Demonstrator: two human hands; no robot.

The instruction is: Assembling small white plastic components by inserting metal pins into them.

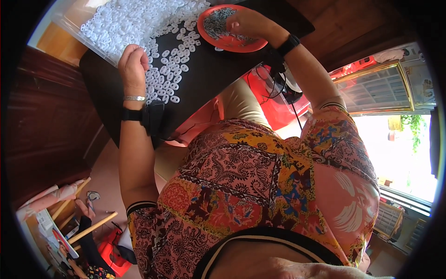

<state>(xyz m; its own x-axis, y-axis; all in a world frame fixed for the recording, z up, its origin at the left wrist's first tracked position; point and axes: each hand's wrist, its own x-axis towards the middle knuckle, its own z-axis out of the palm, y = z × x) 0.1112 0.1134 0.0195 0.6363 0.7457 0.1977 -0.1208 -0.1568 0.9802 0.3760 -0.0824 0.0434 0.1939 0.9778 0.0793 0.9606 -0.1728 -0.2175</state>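
My left hand (133, 63) is closed, its fingers curled in beside the clear plastic box (100, 55). Whatever it may hold is hidden by the fingers. Small white oval plastic pieces (123, 23), each with two holes, fill that box. More loose white pieces (169, 76) lie scattered on the black tabletop (200, 81), just right of the left hand. Over an orange-red plate (246, 48) my right hand (246, 24) has its fingertips pinched together, down near a heap of small grey screws (214, 24). I cannot see what is between those fingertips.
A red plastic container (274, 102) with black cables stands below the table's right edge. Dark wooden furniture (46, 107) is at the left. Wooden sticks (93, 228) and a red stool-like object (114, 255) sit at lower left. A bright opening (395, 149) is at the right.
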